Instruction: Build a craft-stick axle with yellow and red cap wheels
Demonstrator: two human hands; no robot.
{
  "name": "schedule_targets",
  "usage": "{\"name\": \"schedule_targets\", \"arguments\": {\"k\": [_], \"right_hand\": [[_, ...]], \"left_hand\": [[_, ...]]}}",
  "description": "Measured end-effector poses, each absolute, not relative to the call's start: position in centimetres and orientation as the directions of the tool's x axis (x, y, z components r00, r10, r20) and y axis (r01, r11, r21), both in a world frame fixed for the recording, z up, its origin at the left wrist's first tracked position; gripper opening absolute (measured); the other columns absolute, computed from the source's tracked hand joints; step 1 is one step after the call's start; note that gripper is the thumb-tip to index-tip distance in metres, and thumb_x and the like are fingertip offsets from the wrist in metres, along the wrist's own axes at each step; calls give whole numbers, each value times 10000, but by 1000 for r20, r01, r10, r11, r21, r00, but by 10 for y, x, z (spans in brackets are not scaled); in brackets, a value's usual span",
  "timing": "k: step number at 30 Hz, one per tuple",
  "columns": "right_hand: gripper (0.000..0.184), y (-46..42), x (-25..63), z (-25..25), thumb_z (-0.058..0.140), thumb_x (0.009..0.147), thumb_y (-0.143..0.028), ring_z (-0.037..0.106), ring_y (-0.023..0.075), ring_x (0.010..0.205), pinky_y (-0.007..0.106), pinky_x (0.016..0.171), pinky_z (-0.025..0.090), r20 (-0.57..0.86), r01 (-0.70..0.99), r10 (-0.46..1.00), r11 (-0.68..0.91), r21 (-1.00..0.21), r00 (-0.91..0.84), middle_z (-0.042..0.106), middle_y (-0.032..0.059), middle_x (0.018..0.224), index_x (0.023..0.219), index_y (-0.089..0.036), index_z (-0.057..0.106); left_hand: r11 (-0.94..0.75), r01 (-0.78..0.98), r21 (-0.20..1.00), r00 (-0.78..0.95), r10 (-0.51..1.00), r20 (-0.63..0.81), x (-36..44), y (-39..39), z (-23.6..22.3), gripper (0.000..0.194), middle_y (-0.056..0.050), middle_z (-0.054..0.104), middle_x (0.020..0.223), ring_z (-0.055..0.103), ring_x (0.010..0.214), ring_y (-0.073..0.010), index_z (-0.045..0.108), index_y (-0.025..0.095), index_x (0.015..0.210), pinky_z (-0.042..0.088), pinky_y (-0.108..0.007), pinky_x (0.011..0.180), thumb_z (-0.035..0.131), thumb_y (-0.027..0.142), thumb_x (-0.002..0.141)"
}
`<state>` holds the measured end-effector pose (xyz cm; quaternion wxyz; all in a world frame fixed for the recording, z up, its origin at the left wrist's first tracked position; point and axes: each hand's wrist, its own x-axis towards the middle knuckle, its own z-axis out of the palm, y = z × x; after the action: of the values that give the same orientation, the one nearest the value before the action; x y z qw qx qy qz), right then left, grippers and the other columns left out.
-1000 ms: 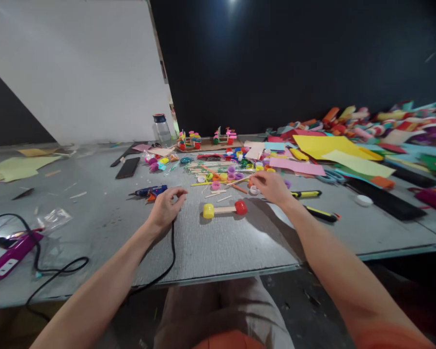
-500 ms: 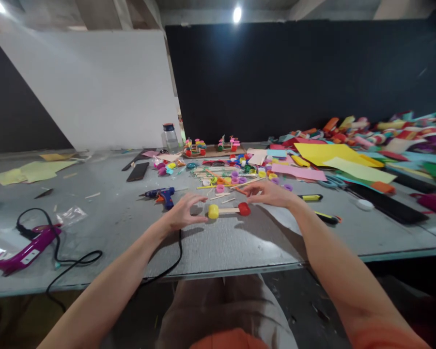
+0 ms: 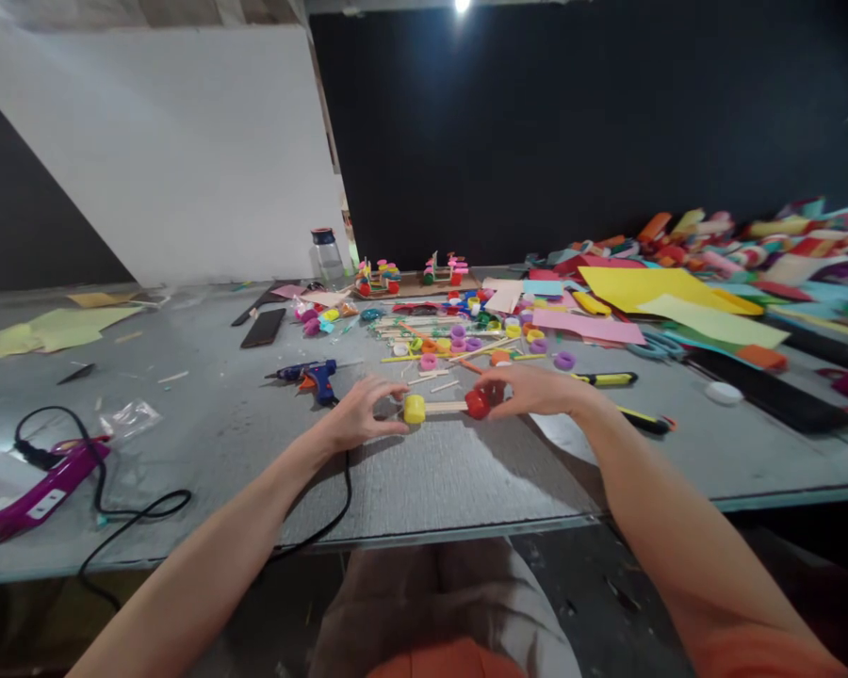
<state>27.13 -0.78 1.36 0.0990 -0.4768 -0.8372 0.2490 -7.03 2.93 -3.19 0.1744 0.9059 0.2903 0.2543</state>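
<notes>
A pale wooden stick [image 3: 445, 408] lies crosswise in front of me, joining a yellow bottle cap [image 3: 414, 410] at its left end to a red bottle cap [image 3: 477, 405] at its right end. My left hand [image 3: 364, 410] is curved beside the yellow cap, its thumb and fingers apart with a gap between them. At the other end, my right hand [image 3: 523, 391] has its thumb and fingers closed around the red cap. Left of the hands lies a blue hot glue gun [image 3: 317, 379].
Loose rings and sticks [image 3: 459, 344] are scattered beyond my hands. Two utility knives, one yellow and black [image 3: 608, 379], lie right of them. Coloured paper [image 3: 664, 287] covers the right side. A purple glue gun [image 3: 49, 490] and its black cord lie left. Small models [image 3: 378, 278] stand at the back.
My right hand has come down and closed on the red cap, where before it hovered just beyond it. My left hand stays by the yellow cap. The view has tilted down slightly.
</notes>
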Motion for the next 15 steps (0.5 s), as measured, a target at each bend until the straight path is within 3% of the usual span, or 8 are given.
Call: {"name": "schedule_targets", "arguments": {"k": [8,15], "right_hand": [[277,-4,267,4,748,803,-384,664,227,789,339,696,474,-55,724,844,423,-545,-534,750,39,872,1033,-232,723],[244,-3,267,1,744,821,-399,664,211,760,327,679,474,-25,715,849,429,-553,-528,750,20,838,1011,-245,737]], "left_hand": [[-757,437,486,688,629,363,-64,25,-31,464,-43,757,976,694,1014,-235,677,201,1218,472,-400,999,756,485,861],[-735,448,509,651,659,377,-52,23,-32,346,-24,752,859,703,837,-196,726,194,1066,512,-325,844,753,467,855]]}}
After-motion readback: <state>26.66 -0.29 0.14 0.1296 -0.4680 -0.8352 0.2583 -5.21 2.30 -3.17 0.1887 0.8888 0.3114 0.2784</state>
